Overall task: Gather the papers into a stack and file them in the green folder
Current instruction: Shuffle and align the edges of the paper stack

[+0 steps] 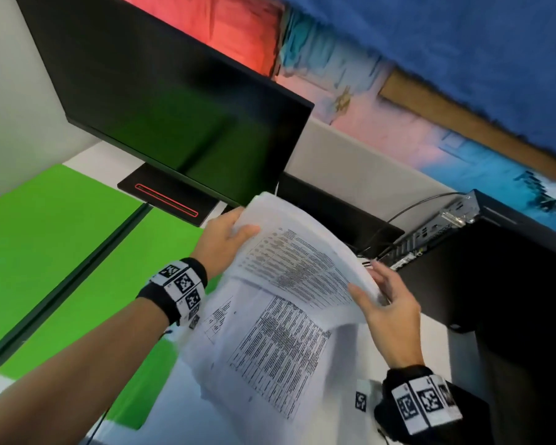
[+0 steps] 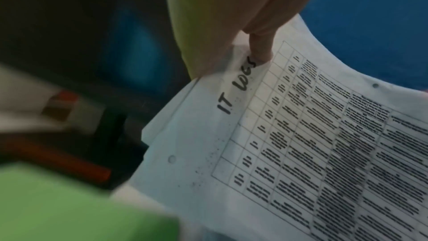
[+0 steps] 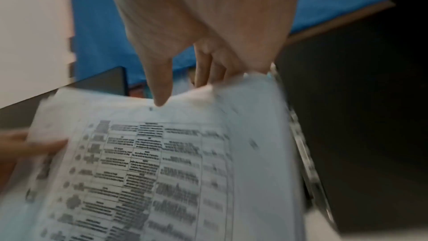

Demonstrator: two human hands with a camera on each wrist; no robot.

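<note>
Papers [image 3: 143, 162] motion-blurred, hiding right fingers [image 3: 203, 69]

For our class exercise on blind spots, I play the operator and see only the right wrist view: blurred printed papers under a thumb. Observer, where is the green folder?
Observer: In the head view the green folder lies open on the desk, left of the papers.
Operator: Is anything handwritten on the top sheet?
Observer: Yes. The left wrist view shows "IT LOGS" written along the margin, beside the thumb of the left hand.
Operator: Are the sheets squared up?
Observer: No. In the head view a second printed sheet shows below the bowed top one, not aligned with it.
</note>
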